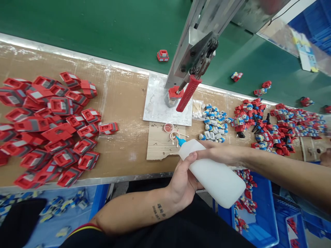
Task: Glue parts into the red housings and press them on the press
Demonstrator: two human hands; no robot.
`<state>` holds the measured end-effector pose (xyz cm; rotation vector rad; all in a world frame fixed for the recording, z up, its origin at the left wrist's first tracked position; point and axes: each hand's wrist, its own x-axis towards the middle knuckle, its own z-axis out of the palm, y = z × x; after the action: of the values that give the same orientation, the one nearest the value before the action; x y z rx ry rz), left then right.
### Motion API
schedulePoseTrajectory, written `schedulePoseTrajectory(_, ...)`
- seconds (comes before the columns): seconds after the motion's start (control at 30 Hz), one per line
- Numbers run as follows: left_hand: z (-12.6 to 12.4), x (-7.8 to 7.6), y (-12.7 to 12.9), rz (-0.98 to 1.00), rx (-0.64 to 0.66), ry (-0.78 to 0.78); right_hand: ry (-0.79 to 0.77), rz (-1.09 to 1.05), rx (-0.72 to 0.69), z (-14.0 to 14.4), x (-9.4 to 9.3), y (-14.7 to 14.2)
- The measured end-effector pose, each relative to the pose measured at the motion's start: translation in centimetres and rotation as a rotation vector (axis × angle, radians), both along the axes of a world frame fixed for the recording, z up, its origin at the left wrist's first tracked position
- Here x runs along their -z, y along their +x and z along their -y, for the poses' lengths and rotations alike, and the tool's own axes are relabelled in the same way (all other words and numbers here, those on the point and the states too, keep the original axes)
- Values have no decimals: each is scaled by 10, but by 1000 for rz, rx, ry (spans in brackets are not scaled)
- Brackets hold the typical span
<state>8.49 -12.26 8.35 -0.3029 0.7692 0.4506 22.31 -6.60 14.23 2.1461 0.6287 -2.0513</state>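
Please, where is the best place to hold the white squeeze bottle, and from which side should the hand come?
Probably the middle of the body of the white squeeze bottle, from the near side. It lies tilted, its blue nozzle pointing down to the cardboard piece, so the broad soft flank is free. The left hand already cups it from below, and the right hand holds the upper part near the nozzle.

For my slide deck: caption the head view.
Both hands, left and right, tilt a white squeeze bottle over cardboard beside red parts.
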Motion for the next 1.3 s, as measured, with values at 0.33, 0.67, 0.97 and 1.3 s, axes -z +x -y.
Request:
schedulePoseTrajectory(0.33,2,3,0,11,-9,23,49,-13,-67,4,5,7)
schedulePoseTrajectory(0.67,2,4,0,10,-9,20,83,16,-118,6,7,10)
schedulePoseTrajectory(0.97,3,4,0,7,-6,16,82,5,-137,6,7,11)
schedulePoseTrajectory(1.3,4,4,0,-3,-4,15,75,7,-109,6,2,6)
